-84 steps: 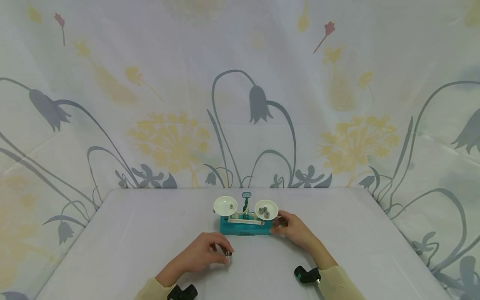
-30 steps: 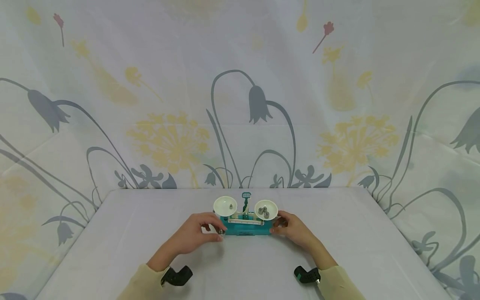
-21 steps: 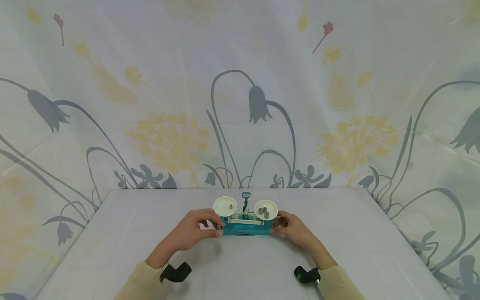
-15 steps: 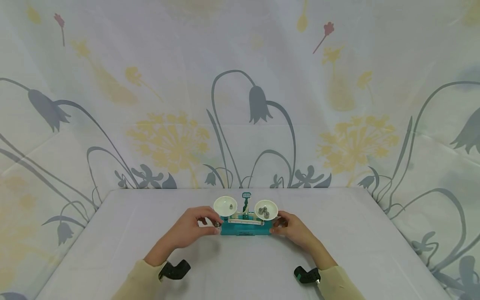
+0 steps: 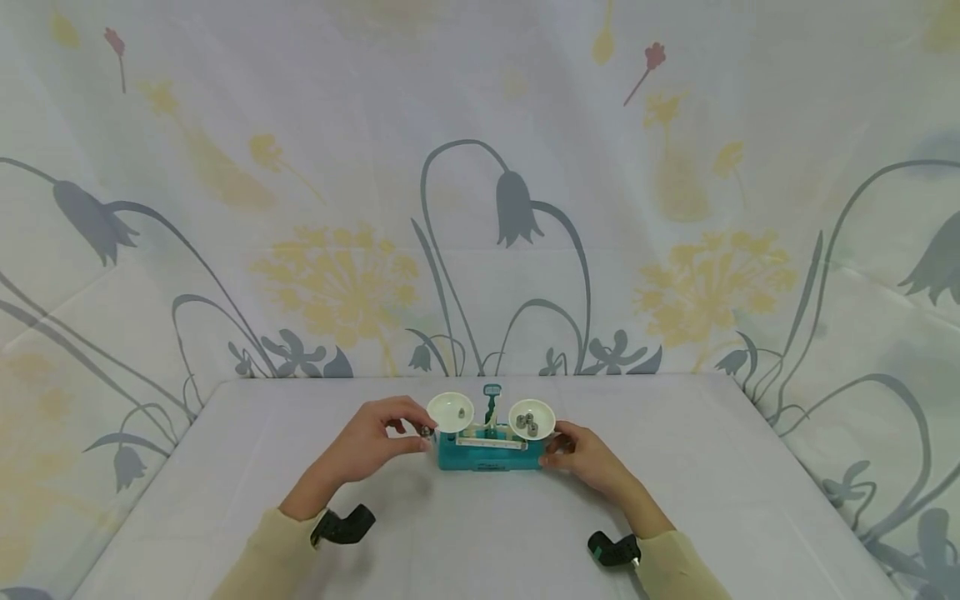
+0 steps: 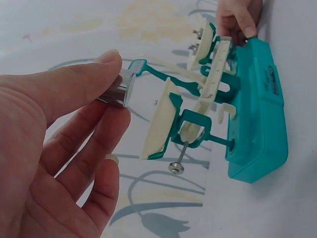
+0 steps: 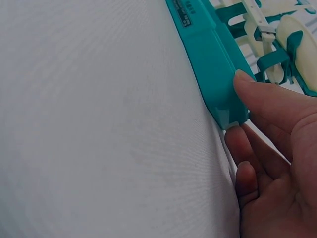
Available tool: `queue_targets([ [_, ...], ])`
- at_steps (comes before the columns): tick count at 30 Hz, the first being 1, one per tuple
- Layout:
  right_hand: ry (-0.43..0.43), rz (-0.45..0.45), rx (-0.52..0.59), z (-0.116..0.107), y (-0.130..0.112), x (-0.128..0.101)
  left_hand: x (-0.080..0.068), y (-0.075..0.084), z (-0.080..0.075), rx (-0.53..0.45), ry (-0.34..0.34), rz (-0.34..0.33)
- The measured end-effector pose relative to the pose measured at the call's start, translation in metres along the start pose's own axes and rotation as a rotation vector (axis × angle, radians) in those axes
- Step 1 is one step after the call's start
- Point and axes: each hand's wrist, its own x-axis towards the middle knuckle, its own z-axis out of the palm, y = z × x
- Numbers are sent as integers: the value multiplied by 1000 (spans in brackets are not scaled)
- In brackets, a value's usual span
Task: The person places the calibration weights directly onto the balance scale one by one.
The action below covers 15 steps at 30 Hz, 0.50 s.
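Note:
A teal balance scale (image 5: 491,458) with two cream pans stands on the table. My left hand (image 5: 375,442) is raised just left of the left pan (image 5: 442,411); thumb and fingertips pinch a small metal weight (image 6: 118,90) that seems to sit in a clear plastic cup. One small weight (image 5: 461,413) lies in the left pan. Several metal weights (image 5: 531,422) are grouped in the right pan (image 5: 545,413). At the scale's right end my right hand (image 5: 592,458) grips the base, thumb on its front face, as the right wrist view (image 7: 277,106) confirms.
White cloth covers the table (image 5: 480,533); behind it hangs a flower-patterned curtain (image 5: 480,250). An adjusting screw (image 6: 177,166) sticks out of the beam's left end. Black wrist cameras (image 5: 343,525) are strapped near both sleeves.
My left hand has carried the weight from the table in front of the scale up and leftward to beside the left pan. The right hand and the scale have stayed in place.

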Motion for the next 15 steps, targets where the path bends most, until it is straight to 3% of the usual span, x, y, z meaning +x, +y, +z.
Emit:
queue_targets([
  [15,5,8,-17,0,-2,1,10,2,-8,13,38,-19],
])
